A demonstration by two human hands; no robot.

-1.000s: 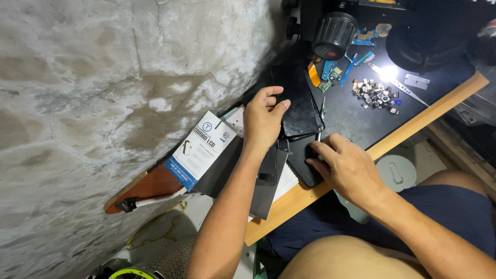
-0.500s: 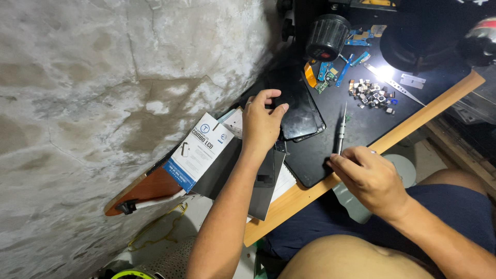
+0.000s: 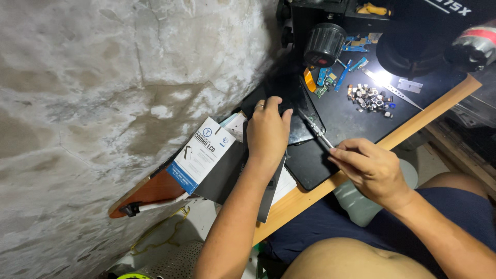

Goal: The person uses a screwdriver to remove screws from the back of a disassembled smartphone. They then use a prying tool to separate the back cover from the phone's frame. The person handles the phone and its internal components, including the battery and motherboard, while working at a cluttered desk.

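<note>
A dark opened phone [image 3: 306,114] lies on a black work mat [image 3: 356,121] on a wooden bench. My left hand [image 3: 267,132] rests on top of the phone's near end and holds it down, a ring on one finger. My right hand [image 3: 368,168] pinches a thin silver screwdriver [image 3: 316,130], whose tip points at the phone's edge beside my left fingers.
A pile of small parts [image 3: 369,98] and loose flex cables [image 3: 330,77] lie under a bright lamp by a black microscope base [image 3: 413,49]. A white and blue box [image 3: 200,154] leans at the mat's left. A rough stone wall [image 3: 103,103] runs along the left.
My right hand picked the screwdriver up off the mat and brought its tip to the phone. My left hand stayed on the phone.
</note>
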